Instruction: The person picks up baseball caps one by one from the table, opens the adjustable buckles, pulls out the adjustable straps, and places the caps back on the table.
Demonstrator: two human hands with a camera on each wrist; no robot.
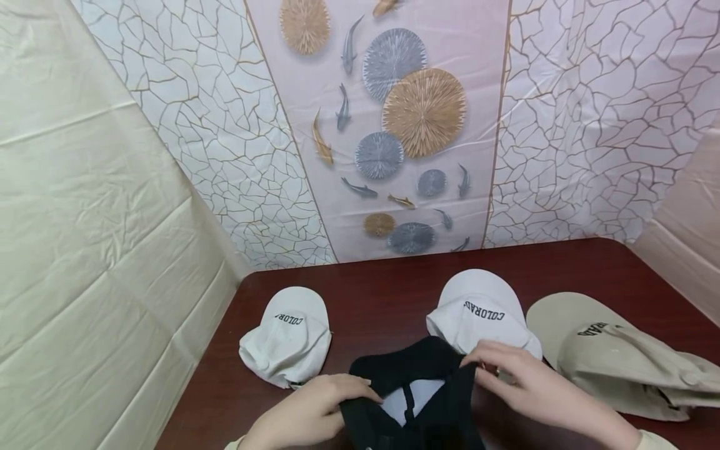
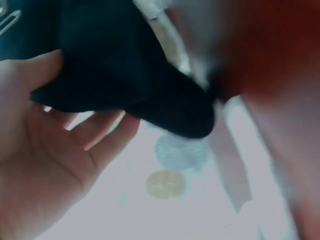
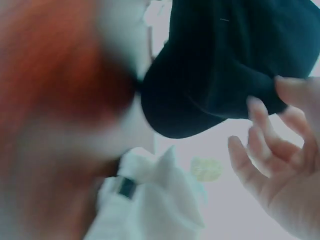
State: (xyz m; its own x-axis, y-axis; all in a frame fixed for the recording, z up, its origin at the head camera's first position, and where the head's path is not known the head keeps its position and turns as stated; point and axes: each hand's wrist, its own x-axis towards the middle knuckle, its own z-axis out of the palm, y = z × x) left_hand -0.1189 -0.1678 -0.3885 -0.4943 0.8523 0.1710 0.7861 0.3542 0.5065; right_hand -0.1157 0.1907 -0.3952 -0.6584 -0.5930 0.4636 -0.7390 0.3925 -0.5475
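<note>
A black cap (image 1: 394, 369) is held between both hands at the front of the table, its opening facing up and a pale grey lining showing inside. On its left edge the left hand (image 1: 315, 406) pinches the fabric between thumb and fingers. The right hand (image 1: 529, 384) grips the opposite edge in the same way. From the left wrist view the cap (image 2: 110, 60) looks dark, with its rounded brim pointing away from the thumb. In the right wrist view the right thumb and fingertips lie on the rim of the cap (image 3: 225, 65).
A white cap with dark lettering (image 1: 284, 350) lies left of the hands, and another white cap (image 1: 478, 319) lies just behind the black one. To the right is a beige cap (image 1: 607, 350). The dark red table (image 1: 371, 294) ends at a patterned cloth backdrop (image 1: 394, 187).
</note>
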